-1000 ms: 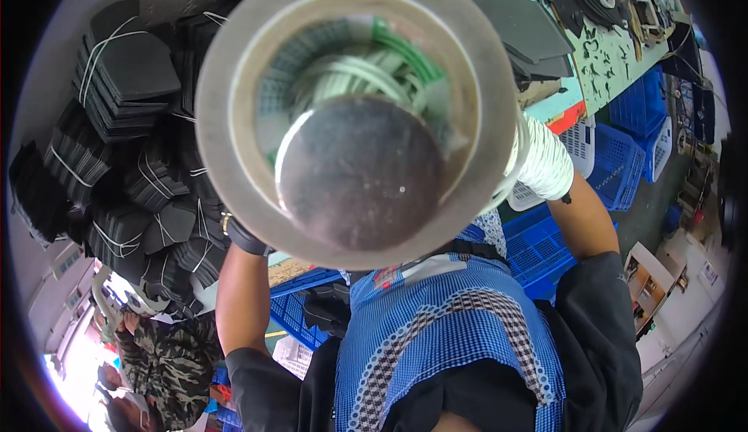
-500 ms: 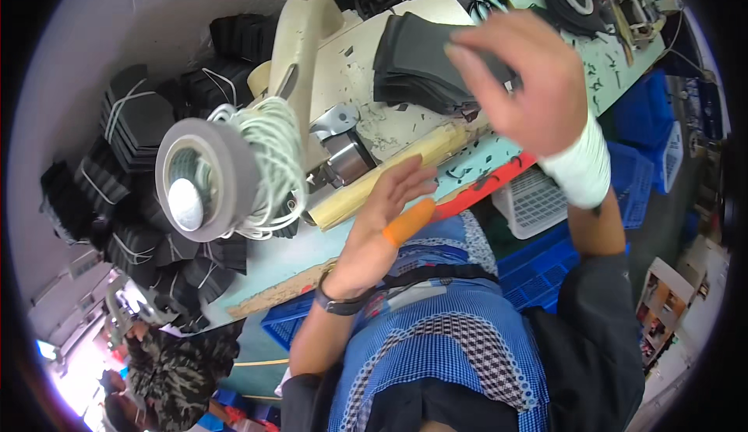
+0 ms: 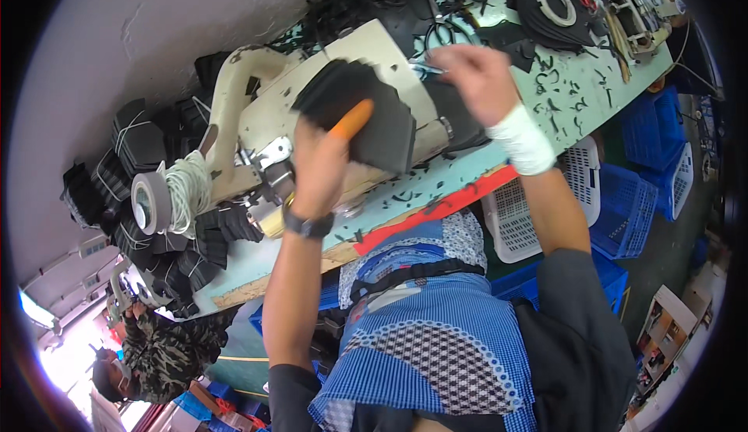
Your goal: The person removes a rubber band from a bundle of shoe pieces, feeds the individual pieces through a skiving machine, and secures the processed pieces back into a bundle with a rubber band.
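Note:
My left hand, its thumb in an orange finger cover, grips a thick stack of black sheet pieces. The thumb lies over the top and the other fingers are partly hidden. The stack is tilted and blurred above the pale bed of a sewing machine. To the right, my right hand, with a white wrap at the wrist, is closed around a small blue-and-metal tool, too smeared to name. Black-handled scissors lie just beyond it.
White cord and a tape roll sit by the machine's left end. Tied black bundles are piled at left. Black scraps litter the tabletop. Baskets stand below the right edge. Another person works at lower left.
My left hand has gone from open and empty to gripping the black stack, now lifted off the machine bed. My right hand has moved away from the stack. The view has shifted.

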### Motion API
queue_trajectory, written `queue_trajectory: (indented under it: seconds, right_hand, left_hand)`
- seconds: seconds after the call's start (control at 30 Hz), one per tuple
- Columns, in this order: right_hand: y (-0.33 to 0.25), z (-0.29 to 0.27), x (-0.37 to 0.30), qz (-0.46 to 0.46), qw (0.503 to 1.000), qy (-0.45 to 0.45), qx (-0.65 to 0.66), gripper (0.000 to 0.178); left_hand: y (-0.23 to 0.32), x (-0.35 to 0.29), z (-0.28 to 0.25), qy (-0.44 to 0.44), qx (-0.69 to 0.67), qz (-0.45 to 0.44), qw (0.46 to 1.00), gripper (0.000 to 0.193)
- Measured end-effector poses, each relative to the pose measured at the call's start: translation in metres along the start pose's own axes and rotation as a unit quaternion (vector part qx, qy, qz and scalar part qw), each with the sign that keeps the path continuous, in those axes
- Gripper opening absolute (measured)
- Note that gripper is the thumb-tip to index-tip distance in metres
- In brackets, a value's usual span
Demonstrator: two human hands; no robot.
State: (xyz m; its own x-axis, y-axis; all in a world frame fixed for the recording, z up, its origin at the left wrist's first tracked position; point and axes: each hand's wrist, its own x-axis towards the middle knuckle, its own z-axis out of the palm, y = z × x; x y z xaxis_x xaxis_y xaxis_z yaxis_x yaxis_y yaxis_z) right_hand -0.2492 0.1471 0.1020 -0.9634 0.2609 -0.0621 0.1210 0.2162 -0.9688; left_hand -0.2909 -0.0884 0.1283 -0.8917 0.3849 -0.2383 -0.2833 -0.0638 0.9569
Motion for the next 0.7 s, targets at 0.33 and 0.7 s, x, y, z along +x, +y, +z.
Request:
queue_trajectory:
  seconds: [0.33, 0.7]
  right_hand:
    - [0.089, -0.027, -0.014, 0.307, 0.918, -0.058, -0.245, 0.089]
    - [-0.056, -0.033, -0.142, -0.253, 0.880, -0.040, -0.400, 0.047]
  left_hand:
    - [-0.068, -0.196, -0.056, -0.015, -0.321, -0.131, 0.938, 0.076]
    - [-0.023, -0.168, -0.085, -0.089, -0.495, -0.097, 0.859, 0.087]
